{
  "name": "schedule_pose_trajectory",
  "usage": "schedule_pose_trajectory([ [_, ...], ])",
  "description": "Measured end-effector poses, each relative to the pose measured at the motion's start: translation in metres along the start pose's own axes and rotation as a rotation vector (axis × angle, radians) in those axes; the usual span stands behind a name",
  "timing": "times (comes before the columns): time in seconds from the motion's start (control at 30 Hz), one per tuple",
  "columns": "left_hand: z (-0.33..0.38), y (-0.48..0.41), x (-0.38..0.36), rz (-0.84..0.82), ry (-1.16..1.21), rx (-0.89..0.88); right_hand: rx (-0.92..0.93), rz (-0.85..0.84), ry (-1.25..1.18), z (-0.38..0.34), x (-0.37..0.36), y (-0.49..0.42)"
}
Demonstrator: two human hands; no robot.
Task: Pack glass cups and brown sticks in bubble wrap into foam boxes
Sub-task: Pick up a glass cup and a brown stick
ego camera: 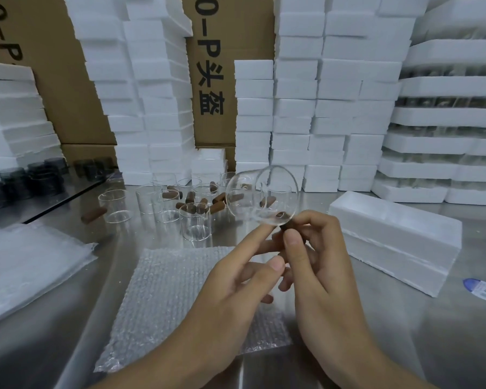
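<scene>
The cup (pixel 261 197) is tilted in the air above the wrap (pixel 166 290), near the front edge of the desk (pixel 418 332). The right hand (pixel 320 262) pinches a stick (pixel 284 226) at its rim. The left hand (pixel 236 282) supports it with a straight forefinger. It seems best to slide the stick fully inside, then lay the cup low on the wrap's middle, because glass slips.

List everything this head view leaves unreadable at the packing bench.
- the brown stick: head view, mostly covered by the right hand fingers and the glass cup; its length is unknown.
- the left hand grip: lower fingers hidden behind the right hand.
- the blue label: cut by the right edge, print too small.
- the stacked foam trays: contents in the gaps dark and blurred.
- the foam box: inside washed out white.
</scene>
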State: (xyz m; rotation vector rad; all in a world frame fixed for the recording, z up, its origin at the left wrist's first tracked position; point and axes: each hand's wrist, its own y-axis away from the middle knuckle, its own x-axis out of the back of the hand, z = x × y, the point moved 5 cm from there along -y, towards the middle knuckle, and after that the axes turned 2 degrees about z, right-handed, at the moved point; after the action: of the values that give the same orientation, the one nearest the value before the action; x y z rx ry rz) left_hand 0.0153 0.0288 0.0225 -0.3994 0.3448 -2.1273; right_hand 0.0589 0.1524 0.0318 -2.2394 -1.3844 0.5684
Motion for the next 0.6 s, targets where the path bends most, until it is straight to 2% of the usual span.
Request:
schedule_pose_trajectory([
  [0.1,-0.001,0.000,0.000,-0.017,-0.001,0.026,-0.030,0.013,0.014,0.003,0.001,-0.001],
  [0.2,-0.002,-0.002,0.002,-0.006,-0.020,0.039,-0.033,0.024,0.150,0.008,0.005,-0.005],
  [0.33,-0.009,-0.005,0.005,0.038,0.019,0.093,0.021,0.031,0.342,0.010,0.011,-0.010],
  [0.6,-0.015,-0.006,0.006,0.086,0.039,0.151,0.140,-0.018,0.578,0.009,0.018,-0.017],
])
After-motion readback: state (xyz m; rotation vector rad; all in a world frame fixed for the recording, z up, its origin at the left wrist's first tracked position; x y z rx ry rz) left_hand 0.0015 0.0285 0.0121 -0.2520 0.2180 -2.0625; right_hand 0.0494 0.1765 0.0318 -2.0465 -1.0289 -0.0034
